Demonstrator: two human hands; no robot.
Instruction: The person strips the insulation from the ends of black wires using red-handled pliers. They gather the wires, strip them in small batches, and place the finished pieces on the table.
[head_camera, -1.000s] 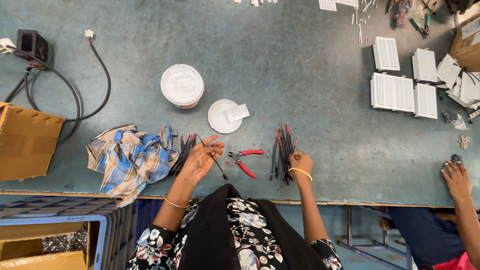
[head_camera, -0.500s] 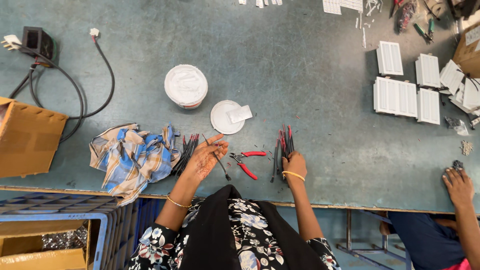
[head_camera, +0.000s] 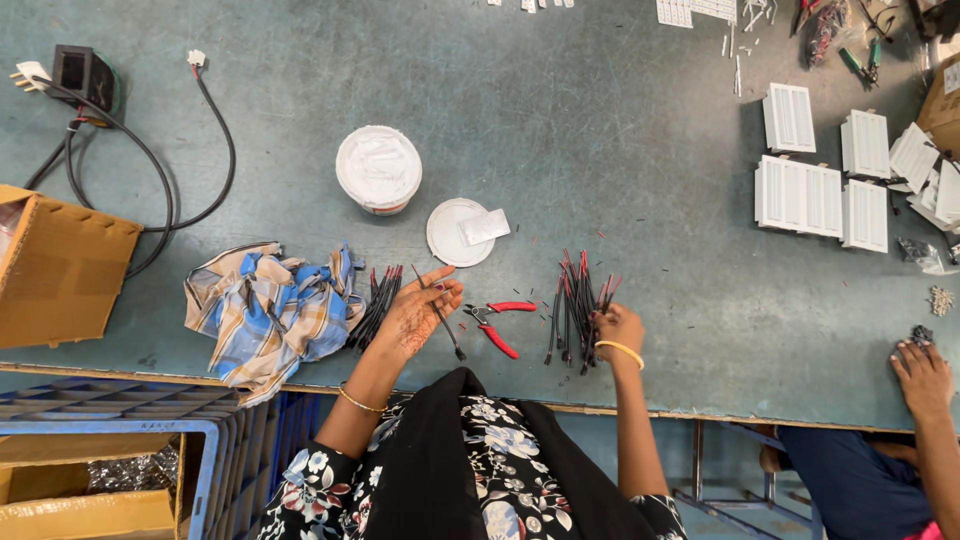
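Observation:
My left hand (head_camera: 420, 315) rests palm-down on the teal table (head_camera: 560, 130), fingers spread, with a thin black wire (head_camera: 448, 335) pinched between them and pointing back toward me. Left of it lies a small bundle of black and red wires (head_camera: 375, 300). My right hand (head_camera: 618, 328) is closed on the near end of a bigger pile of black and red wires (head_camera: 572, 290). Red-handled pliers (head_camera: 500, 322) lie between my hands.
A checked blue cloth (head_camera: 265, 310) lies at the left, with a cardboard box (head_camera: 60, 270) and black cable (head_camera: 150, 170) beyond. A white tub (head_camera: 378, 168) and lid (head_camera: 452, 235) sit behind my hands. White vented panels (head_camera: 800, 190) are at the right. A co-worker's hand (head_camera: 920, 378) is at the table edge.
My left hand has lowered a little with the wire still in its fingers. My right hand stays at the wire pile. The view has shifted slightly.

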